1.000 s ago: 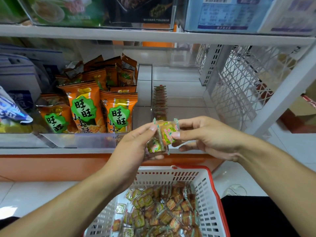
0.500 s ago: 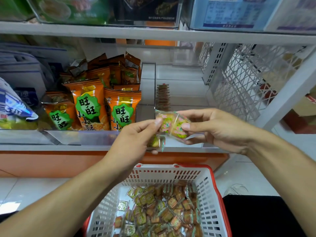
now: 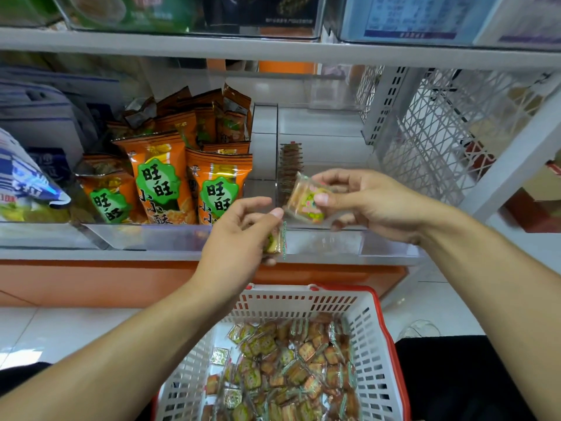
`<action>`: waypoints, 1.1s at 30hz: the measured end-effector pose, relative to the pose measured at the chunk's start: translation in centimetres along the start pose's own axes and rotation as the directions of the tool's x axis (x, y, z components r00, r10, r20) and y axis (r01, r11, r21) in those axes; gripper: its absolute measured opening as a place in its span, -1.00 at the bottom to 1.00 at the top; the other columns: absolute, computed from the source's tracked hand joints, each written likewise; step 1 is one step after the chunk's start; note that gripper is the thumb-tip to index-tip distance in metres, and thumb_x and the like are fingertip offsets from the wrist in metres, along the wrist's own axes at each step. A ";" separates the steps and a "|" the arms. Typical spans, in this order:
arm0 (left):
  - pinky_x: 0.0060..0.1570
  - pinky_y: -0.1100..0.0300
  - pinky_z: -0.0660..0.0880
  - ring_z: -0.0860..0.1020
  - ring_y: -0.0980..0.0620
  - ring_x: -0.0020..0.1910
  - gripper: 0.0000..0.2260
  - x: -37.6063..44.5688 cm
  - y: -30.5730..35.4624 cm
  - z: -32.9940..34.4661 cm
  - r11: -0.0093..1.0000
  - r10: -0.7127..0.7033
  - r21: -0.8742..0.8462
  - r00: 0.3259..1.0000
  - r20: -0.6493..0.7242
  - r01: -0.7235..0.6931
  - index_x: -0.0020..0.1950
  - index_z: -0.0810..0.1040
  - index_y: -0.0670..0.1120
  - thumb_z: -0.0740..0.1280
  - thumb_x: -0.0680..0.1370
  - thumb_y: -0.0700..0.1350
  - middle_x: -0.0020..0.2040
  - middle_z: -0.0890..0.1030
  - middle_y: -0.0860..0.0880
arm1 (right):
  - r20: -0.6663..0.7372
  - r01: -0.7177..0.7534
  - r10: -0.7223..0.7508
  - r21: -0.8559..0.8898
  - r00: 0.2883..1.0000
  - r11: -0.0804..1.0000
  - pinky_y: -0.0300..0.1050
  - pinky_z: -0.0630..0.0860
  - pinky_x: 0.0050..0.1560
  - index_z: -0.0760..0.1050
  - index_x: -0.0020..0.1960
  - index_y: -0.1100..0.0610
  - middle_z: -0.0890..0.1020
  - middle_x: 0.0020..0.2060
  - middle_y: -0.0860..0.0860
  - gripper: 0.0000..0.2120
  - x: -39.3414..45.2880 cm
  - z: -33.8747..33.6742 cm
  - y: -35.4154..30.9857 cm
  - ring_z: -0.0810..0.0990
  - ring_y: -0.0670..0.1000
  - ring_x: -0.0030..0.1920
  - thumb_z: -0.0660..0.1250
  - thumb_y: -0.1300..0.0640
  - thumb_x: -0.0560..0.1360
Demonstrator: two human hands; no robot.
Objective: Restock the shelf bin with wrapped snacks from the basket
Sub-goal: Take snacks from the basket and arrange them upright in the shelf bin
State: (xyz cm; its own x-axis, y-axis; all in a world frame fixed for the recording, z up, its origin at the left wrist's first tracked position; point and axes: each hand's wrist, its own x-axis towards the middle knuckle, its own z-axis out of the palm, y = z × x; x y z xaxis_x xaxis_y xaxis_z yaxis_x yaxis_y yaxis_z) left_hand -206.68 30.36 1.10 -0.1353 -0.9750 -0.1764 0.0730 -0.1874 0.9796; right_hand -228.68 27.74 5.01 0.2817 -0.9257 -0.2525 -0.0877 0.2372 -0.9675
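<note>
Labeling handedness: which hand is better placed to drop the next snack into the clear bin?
Right. The right hand pinches a wrapped snack over the clear bin, near the standing row. The left hand holds its snacks lower, before the bin's front.

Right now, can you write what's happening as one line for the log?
right hand: pinches wrapped snack over clear bin | left hand: grips second snack | basket: holds many snacks
</note>
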 end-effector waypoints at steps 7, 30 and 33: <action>-0.37 0.22 0.55 0.61 0.11 -0.32 -0.52 -0.1 -0.5 0.6 0.993 -0.119 0.016 0.988 0.099 0.118 0.47 0.39 0.05 0.44 0.58 -0.11 -0.22 0.66 0.06 | -0.117 -0.043 -0.079 -0.784 0.990 0.619 -0.09 0.54 0.03 0.53 0.26 0.09 0.59 0.11 -0.01 -0.59 5.3 -0.1 3.0 0.57 0.00 -0.01 0.52 0.15 0.45; -0.20 0.01 0.67 0.74 -0.18 -0.06 -0.48 0.2 -0.4 -0.5 0.941 -0.218 -0.238 0.969 0.116 0.240 0.28 0.55 -0.06 0.10 0.51 -0.52 0.00 0.75 -0.05 | -0.219 -0.163 -0.138 -0.930 0.966 0.331 -0.11 0.53 0.00 0.41 0.36 0.14 0.59 0.18 0.11 -0.42 9.0 1.8 3.2 0.62 0.20 0.14 0.51 0.09 0.39; -0.11 0.03 0.68 0.71 -0.20 0.06 -0.48 -0.3 -0.3 -0.7 0.962 -0.160 -0.205 0.981 0.109 0.180 0.29 0.53 0.00 0.15 0.54 -0.53 0.14 0.70 -0.03 | -0.284 -0.180 -0.191 -0.884 0.940 0.432 -0.16 0.51 -0.09 0.55 0.16 0.10 0.67 -0.01 0.06 -0.65 7.2 1.6 0.8 0.65 0.13 0.02 0.52 0.05 0.42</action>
State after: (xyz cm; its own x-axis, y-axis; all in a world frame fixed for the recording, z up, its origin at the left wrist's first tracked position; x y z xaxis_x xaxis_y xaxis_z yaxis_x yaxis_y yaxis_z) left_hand -205.93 30.59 0.81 -0.2517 -0.9136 -0.3194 0.2486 -0.3800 0.8909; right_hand -225.19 21.68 2.43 0.0099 -0.9988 -0.0483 -0.9331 0.0082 -0.3596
